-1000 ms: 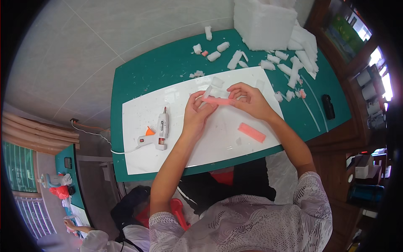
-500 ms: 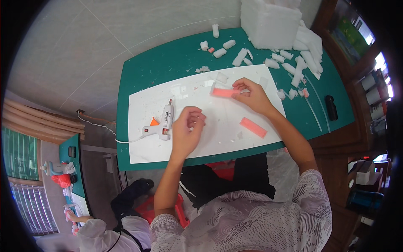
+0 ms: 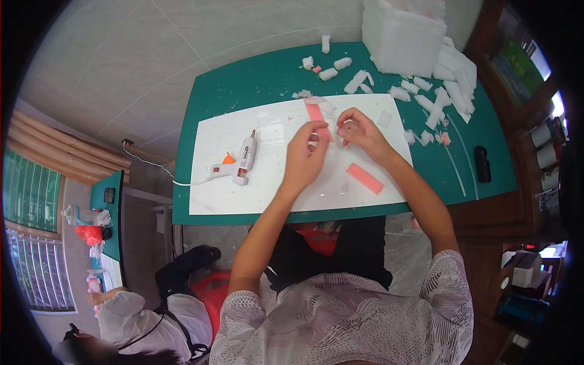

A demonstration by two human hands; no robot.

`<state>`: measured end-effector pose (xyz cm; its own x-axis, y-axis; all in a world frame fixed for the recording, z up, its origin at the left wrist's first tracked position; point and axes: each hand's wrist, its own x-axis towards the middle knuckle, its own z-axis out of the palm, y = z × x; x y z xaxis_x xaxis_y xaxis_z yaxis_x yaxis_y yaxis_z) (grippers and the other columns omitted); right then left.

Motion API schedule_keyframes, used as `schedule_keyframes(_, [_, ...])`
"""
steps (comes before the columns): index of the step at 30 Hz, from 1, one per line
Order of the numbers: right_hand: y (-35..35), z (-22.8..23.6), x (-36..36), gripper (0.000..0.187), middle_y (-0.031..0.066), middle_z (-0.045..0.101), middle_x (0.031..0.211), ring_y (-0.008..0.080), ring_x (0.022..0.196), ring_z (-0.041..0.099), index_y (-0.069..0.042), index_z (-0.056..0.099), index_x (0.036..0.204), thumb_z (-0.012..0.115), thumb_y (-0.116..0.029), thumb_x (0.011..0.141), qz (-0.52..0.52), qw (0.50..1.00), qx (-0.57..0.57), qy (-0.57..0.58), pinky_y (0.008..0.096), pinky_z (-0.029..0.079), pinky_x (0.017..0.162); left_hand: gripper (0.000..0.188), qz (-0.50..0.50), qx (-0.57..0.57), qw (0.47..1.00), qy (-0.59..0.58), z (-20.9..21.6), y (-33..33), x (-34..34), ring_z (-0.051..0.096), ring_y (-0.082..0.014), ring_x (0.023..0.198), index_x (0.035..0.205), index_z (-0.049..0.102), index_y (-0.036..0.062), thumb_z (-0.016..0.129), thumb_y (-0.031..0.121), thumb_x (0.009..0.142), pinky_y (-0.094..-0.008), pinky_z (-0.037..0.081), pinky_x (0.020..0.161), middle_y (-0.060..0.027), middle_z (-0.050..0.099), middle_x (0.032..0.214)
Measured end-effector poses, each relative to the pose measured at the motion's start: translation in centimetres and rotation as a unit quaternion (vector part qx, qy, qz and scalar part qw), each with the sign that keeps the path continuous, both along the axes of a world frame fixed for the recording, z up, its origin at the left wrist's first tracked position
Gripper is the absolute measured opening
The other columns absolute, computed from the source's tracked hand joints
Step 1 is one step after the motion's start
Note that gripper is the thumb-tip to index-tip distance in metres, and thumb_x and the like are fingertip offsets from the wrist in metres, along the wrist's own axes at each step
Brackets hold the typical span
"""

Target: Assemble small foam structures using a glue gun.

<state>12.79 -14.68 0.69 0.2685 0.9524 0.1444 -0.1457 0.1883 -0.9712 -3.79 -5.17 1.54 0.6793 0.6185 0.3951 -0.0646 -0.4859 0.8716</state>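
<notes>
My left hand (image 3: 304, 159) is closed on the lower end of a soft pink strip (image 3: 314, 112), which stands away from me over a white board (image 3: 231, 201). Close by on the right, my right hand (image 3: 366, 139) has its fingers curled into a pinch; whether anything is in them is too small to make out. A second pink strip (image 3: 365, 178) lies flat on the board below my right hand. To the left of my hands a white glue gun (image 3: 244, 159) with an orange trigger rests on the board, its cord running off to the left.
White foam-like scraps (image 3: 356, 81) lie scattered over the green table (image 3: 243, 79). A large white block (image 3: 401, 45) stands at the back right. Clear thin sticks (image 3: 455, 163) and a black object (image 3: 482, 164) lie at the right. Another person (image 3: 152, 322) sits at the lower left.
The pink strip has passed from my right hand to my left and turned from crosswise to pointing away. My left hand has moved right. The view has shifted slightly.
</notes>
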Motion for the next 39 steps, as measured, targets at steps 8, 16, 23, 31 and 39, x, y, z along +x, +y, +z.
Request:
schedule_keyframes(8, [0.7,-1.6,2.0,0.025,0.0103,0.057,0.096,0.0199,0.084,0.058,-0.005,0.055,0.103,0.067,-0.011,0.082,-0.208,0.892,-0.095,-0.389,0.0306,0.048,0.073,0.025,-0.006,0.008,0.975,0.222,-0.9,3.5,-4.9,0.054,-0.0108,0.066,0.113,0.056,0.0047,0.052,0.002,0.088,-0.0252,0.045,0.061,-0.0046,0.058,0.075])
schedule_keyframes(16, [6.1,-2.2,2.1,0.038,0.0156,0.058,0.105,0.0308,0.102,0.057,-0.005,0.057,0.115,0.069,-0.014,0.080,-0.241,0.777,-0.013,-0.581,0.0395,0.048,0.087,0.020,0.023,0.199,0.965,0.169,-2.2,5.1,-7.7,0.055,-0.0169,0.068,0.103,0.066,0.0027,0.056,0.001,0.086,-0.0297,0.046,0.065,-0.0138,0.066,0.095])
schedule_keyframes(23, [6.6,-1.3,3.9,0.042,0.0115,0.061,0.108,0.0240,0.092,0.062,0.000,0.059,0.117,0.071,-0.013,0.078,-0.117,0.892,-0.125,-0.419,0.0336,0.052,0.083,0.021,0.033,0.082,0.978,0.187,-1.6,3.8,-8.1,0.060,-0.0336,0.085,0.102,0.065,-0.0013,0.054,-0.001,0.084,-0.0385,0.048,0.078,-0.0212,0.062,0.107])
schedule_keyframes(31, [2.8,-0.9,4.2,0.036,0.0140,0.062,0.109,0.0166,0.091,0.063,-0.001,0.055,0.123,0.054,-0.007,0.087,-0.051,0.991,-0.123,0.016,0.0266,0.053,0.083,0.021,0.076,0.135,0.977,0.147,-3.0,3.3,-8.6,0.056,-0.0408,0.106,0.103,0.063,-0.0049,0.054,-0.002,0.085,-0.0416,0.045,0.093,-0.0253,0.057,0.118])
schedule_keyframes(39, [0.3,-3.3,7.3,0.034,0.0129,0.067,0.098,0.0147,0.081,0.064,-0.002,0.059,0.117,0.056,-0.005,0.083,-0.101,0.992,-0.068,0.024,0.0277,0.055,0.075,0.023,0.101,0.185,0.973,0.093,-3.0,1.7,-7.4,0.057,-0.0403,0.104,0.106,0.062,-0.0048,0.056,0.001,0.084,-0.0424,0.045,0.091,-0.0240,0.060,0.112])
